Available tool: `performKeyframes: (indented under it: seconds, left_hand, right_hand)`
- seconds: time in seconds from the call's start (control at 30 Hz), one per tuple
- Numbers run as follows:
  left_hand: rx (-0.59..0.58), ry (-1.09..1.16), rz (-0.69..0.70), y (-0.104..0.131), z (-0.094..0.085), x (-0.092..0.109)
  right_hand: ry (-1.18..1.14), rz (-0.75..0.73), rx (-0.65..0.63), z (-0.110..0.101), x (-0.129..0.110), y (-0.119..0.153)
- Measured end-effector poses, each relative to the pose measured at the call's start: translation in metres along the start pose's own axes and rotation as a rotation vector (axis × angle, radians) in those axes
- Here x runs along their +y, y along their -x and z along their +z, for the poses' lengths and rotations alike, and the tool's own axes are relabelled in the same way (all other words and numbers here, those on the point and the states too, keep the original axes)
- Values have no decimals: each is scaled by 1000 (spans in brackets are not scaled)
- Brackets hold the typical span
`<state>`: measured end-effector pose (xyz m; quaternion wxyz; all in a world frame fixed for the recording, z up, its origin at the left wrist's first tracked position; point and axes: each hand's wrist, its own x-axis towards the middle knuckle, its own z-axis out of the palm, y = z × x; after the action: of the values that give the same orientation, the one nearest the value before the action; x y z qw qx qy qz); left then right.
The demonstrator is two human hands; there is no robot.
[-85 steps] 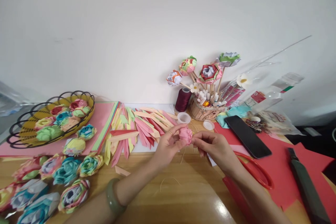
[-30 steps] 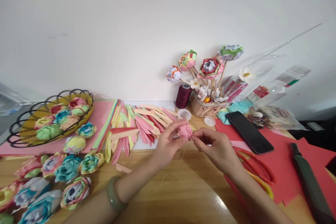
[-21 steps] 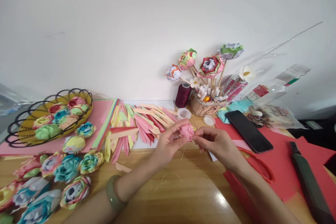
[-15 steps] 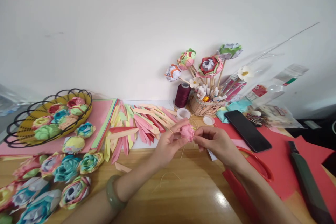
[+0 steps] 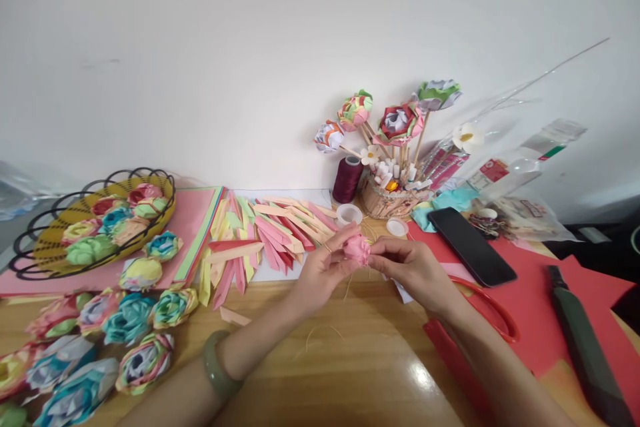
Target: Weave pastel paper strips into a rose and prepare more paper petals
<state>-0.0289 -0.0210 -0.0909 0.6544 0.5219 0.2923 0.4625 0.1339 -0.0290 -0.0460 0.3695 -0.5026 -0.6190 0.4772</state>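
A small pink paper flower (image 5: 356, 250) is held up over the wooden table in the middle of the view. My left hand (image 5: 323, 273) grips it from the left between thumb and fingers. From the right, my right hand (image 5: 407, 267) pinches at the flower's right side with thumb and forefinger; what lies in that pinch is too small to make out. A thin tan thread (image 5: 323, 330) hangs below the flower and loops on the table. Folded paper strips (image 5: 280, 230) in pink, red, yellow and peach lie in a pile behind my left hand.
Finished paper flowers (image 5: 129, 320) cover the left side, more in a yellow basket (image 5: 55, 247). A purple thread spool (image 5: 349, 180) and a pot of stemmed flowers (image 5: 395, 197) stand behind. On the right lie a phone (image 5: 473, 247), red-handled scissors (image 5: 493, 310), red paper (image 5: 535, 340) and a dark green tool (image 5: 585, 347).
Both hands stay at nearly the same place. The pink flower has turned slightly in my fingers, and my right fingertips have shifted a little along its edge.
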Motion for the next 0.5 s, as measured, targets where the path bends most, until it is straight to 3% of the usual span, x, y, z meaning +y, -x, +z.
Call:
performKeyframes:
  seconds: [0.27,0.5]
  left_hand:
    - [-46,16,15,2,1,1]
    - [57,47,-41,1,3,8]
  right_hand:
    - [-8,103,53,1,2,-1]
    - [53,12,-21,-1,-2,-1]
